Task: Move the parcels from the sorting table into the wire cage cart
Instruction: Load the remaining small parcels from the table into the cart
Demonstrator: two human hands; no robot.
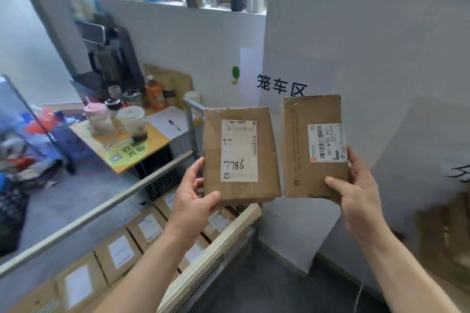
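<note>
**Cardboard parcels held over the cage cart, one per hand**

Brown corrugated board wraps both items. The left parcel (241,152), at the centre of the frame, carries a white label with "7786" written by hand. The right parcel (315,147), just beside it and not touching it, carries a smaller label turned sideways.

The left hand (195,193) pinches its parcel at the lower left corner, with the thumb across the front face and the fingers behind the left edge. The right hand (356,193) grips the lower right corner of its parcel in the same way, thumb in front and fingertips curled round the right edge.

Both parcels stand nearly upright in the air above the wire cage cart (223,244). The cart runs from the lower left towards the centre and already holds rows of stowed parcels (119,251), labels up. A yellow worktop (157,140) with cups stands at centre left.

Handling, as judged: each box is flat and stiff, and probably light, since a one-handed corner pinch supports it. The left parcel shows crumpled edges and glossy tape, so its face may be slick and its corners soft. A grip across the two long edges, near mid-height, would give firmer control when lowering. The contents and their fragility cannot be told.
</note>
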